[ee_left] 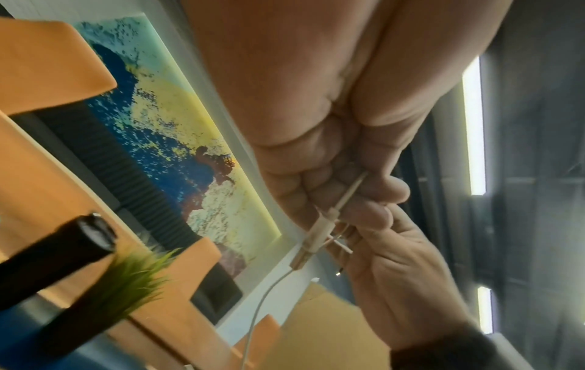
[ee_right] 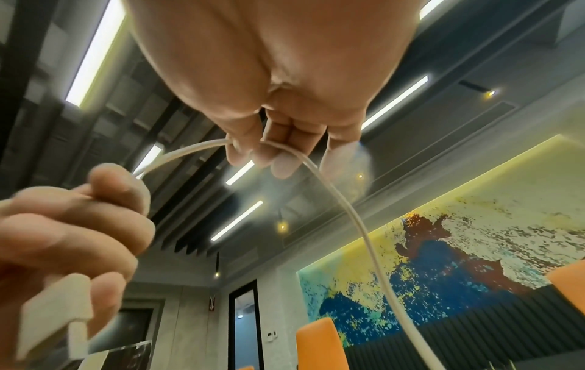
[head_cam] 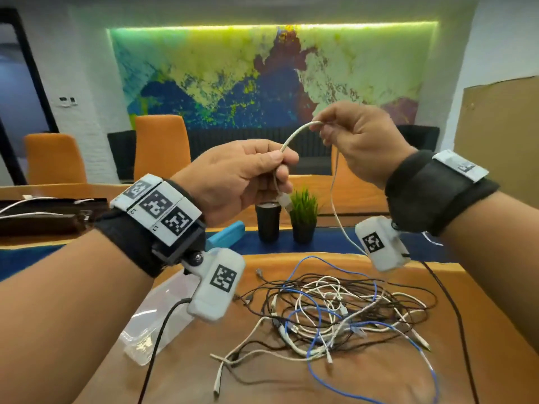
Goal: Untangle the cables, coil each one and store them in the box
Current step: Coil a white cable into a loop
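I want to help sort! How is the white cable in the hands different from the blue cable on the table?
The white cable is held up by both hands; the blue cable lies on the table. The white one hangs mostly free; the blue one is caught in the tangle. Both are thin and uncoiled.

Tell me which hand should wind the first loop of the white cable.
Probably the right hand: it pinches the white cable mid-length, its slack hanging free. The left hand grips the plug end, an anchor.
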A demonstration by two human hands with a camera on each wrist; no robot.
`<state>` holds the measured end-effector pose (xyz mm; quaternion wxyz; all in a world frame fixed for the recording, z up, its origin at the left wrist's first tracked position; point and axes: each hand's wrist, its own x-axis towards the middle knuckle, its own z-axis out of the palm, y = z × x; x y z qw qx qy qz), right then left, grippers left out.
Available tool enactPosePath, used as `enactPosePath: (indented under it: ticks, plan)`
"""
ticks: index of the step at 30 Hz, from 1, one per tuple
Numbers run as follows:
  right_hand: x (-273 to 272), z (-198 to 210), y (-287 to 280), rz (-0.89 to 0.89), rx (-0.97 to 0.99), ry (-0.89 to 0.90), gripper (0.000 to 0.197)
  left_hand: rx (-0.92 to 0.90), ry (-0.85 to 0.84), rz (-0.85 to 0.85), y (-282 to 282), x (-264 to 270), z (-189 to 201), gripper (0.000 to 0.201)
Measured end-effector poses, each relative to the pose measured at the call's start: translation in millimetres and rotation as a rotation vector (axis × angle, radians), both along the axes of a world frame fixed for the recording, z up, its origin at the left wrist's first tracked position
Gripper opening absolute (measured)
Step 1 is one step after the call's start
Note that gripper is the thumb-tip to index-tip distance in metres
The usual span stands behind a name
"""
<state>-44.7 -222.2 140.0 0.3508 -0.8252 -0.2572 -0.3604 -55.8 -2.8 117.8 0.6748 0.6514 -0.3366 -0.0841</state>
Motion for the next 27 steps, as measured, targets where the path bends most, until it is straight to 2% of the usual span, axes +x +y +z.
enactPosePath:
  ticks: [3, 7, 9, 12, 15, 17, 19, 21, 24, 27]
  plan:
    - [3, 22, -2, -0.010, 0.135, -0.005, 0.021, -0.147, 0.010, -0.062, -1, -7, 21, 0.022]
    - [7, 22, 7, 0.057, 0.310, 0.209, 0.022, -0.381, 0.035, -0.074, -2, -5, 42, 0.025]
    - [4, 10, 17, 0.072, 0.213, 0.283, 0.022, -0.423, 0.025, -0.009, -4, -1, 46, 0.025]
    - [-5, -11, 31, 0.075, -0.088, 0.316, 0.020, -0.410, -0.022, 0.092, -8, 6, 42, 0.022]
    - [-17, -16, 36, 0.029, -0.396, 0.284, 0.014, -0.170, -0.228, 0.270, -11, 11, 30, 0.023]
    - [-24, -11, 34, -0.049, -0.556, 0.240, 0.017, -0.016, -0.364, 0.353, -9, 14, 25, 0.024]
    - [-27, -9, 30, -0.079, -0.573, 0.238, 0.019, 0.048, -0.425, 0.369, -8, 13, 22, 0.023]
    - [-26, -11, 27, -0.086, -0.552, 0.267, 0.019, 0.037, -0.426, 0.373, -8, 11, 21, 0.022]
    - [-16, -20, 23, -0.148, -0.532, 0.322, 0.022, -0.083, -0.325, 0.366, -10, 11, 19, 0.021]
    - [-16, -24, 26, -0.105, -0.522, 0.323, 0.024, -0.173, -0.193, 0.322, -9, 11, 16, 0.023]
